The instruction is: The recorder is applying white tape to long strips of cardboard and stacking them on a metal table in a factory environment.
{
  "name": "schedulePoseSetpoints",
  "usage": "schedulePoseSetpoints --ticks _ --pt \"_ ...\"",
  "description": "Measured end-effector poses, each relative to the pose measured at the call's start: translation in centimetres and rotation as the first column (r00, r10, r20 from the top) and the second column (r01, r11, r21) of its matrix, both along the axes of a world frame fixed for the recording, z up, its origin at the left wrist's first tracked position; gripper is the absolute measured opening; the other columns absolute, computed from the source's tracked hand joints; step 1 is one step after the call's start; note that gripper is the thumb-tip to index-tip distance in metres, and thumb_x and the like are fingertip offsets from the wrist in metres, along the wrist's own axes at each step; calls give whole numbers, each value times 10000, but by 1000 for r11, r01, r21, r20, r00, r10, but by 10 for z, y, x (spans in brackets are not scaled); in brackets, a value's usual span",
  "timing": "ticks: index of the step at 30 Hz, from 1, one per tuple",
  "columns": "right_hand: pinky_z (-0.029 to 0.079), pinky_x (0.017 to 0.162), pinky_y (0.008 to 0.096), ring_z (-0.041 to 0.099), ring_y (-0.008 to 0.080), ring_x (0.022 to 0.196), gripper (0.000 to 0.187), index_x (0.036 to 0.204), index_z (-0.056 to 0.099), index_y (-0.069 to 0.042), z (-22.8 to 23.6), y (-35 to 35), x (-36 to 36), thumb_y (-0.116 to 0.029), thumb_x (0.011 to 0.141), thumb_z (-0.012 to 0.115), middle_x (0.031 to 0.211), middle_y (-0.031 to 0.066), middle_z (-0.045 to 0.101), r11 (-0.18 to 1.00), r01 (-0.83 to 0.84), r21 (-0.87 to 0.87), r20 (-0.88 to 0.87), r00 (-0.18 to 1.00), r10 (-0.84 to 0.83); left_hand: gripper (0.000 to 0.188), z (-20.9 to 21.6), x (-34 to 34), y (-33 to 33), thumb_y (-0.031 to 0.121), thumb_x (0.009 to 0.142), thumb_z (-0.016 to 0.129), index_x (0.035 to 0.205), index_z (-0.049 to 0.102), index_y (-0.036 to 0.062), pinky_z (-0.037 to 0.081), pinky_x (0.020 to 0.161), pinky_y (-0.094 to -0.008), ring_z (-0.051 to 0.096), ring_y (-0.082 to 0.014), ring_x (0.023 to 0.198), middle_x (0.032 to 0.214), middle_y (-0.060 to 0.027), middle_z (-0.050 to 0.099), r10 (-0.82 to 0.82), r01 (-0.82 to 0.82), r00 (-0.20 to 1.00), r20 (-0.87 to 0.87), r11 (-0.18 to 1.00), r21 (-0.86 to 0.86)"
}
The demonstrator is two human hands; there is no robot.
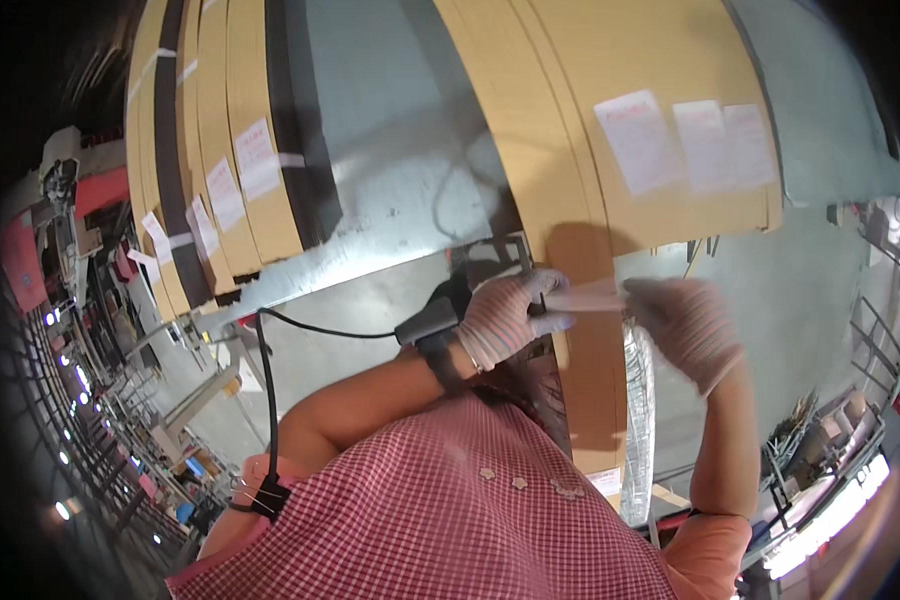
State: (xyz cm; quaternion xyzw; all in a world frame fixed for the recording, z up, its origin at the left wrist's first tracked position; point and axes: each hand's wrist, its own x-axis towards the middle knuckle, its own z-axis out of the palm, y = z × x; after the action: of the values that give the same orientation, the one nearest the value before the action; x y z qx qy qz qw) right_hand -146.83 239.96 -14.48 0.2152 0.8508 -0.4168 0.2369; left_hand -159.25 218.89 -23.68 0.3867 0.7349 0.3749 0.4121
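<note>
A pale strip (588,300) is stretched above tan cardboard (595,395), one end pinched by the right hand (688,325), the other met by the curled left hand (500,318) (closure cannot be told), probably light, flexible, best gripped by its ends; reddish print on white labels (635,142) cannot be read.

Strip (587,299): whitish. Left hand (498,318), right hand (688,325): pale gloves (710,345), pinkish-grey stripes. Cartons (525,120): plain tan. Worktop (390,120): silvery grey. Bands (298,120) toward worktop's left edge: black. Labels (634,143) near cartons' lower edges: white, reddish marks. Apron (420,510): red-and-white check, pale flowers (519,483). Sleeves (708,550): salmon. Cable (271,390), wrist strap (440,362): black.
</note>
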Motion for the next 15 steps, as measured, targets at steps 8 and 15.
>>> schedulePoseSetpoints --ticks 8,15 --pt "546 736 415 703 302 805 255 1078 721 -51 -96 -1 32 -204 931 580 910 179 730 907 380 183 145 902 -407 370 -6 -10 -1 231 830 795 1103 614 59 537 706 -322 671 -207 744 958 -90 681 -13 -2 989 146 995 100" --pt "518 734 475 629 456 920 510 1427 503 -110 -38 -63 55 -188 929 581 1038 249 658 880 468 81 -28 884 -467 711 -19 -11 5 493 929 646 1282 479 -101 492 911 -414 639 -360 1047 1112 -279 646 351 -302 902 251 929 -214"
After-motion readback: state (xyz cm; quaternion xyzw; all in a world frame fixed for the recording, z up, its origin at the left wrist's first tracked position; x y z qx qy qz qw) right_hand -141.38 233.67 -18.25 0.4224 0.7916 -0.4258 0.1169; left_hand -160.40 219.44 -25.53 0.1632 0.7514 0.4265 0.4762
